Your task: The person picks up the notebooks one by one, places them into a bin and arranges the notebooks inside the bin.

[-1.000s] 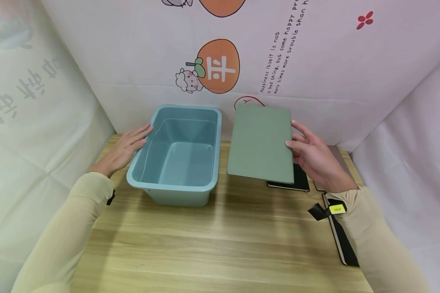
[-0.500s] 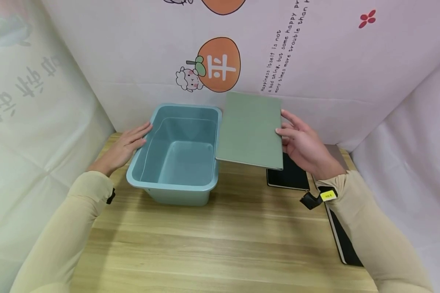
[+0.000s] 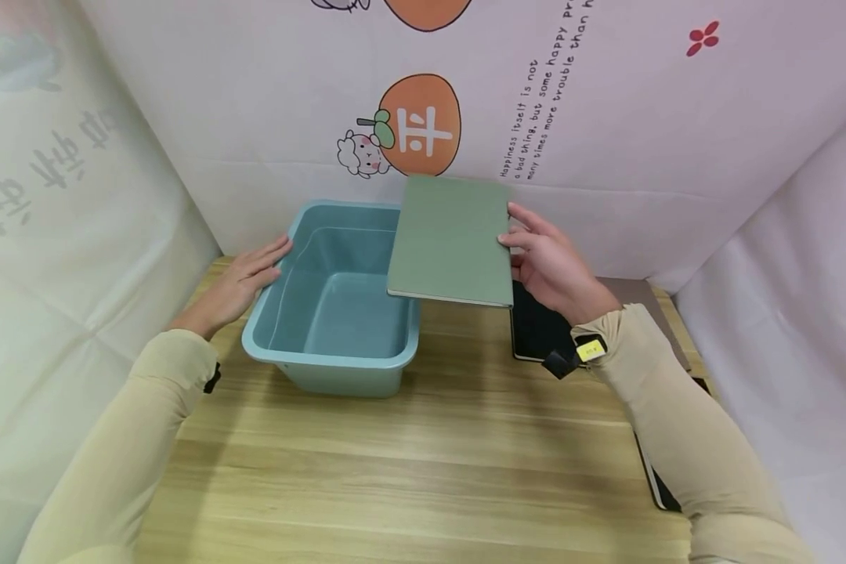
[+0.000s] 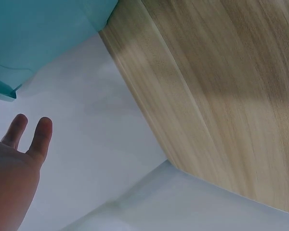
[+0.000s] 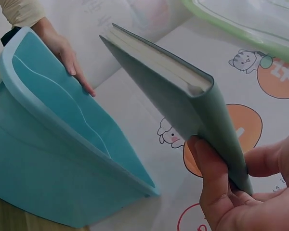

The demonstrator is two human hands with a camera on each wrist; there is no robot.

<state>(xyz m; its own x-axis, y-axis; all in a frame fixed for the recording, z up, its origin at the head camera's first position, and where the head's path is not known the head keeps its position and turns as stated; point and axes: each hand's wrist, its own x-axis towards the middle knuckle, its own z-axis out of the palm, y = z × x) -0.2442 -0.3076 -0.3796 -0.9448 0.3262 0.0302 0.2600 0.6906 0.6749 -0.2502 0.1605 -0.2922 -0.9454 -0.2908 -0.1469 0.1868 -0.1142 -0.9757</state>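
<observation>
Wood-grain tabletop [image 3: 423, 470] bears my pale-blue plastic tub [image 3: 338, 361]. Aloft, a sage-green hardcover notebook [image 3: 451, 243] overlaps the tub's right rim in the head view. A black notebook [image 3: 536, 325] lies partly hidden beyond. My right hand [image 3: 553, 270] pinches the green spine between thumb and fingers; my left hand [image 3: 233, 288], fingers extended, touches the tub's left rim.

You hold a closed, sage-green notebook [image 3: 451, 239] by its spine in your right fingers [image 3: 525, 240], raised and tilted, hiding part of the bin's right rim from the head camera. The light-blue rectangular bin [image 3: 341, 380] stands upright, your left fingers [image 3: 271, 257] against its left rim.
</observation>
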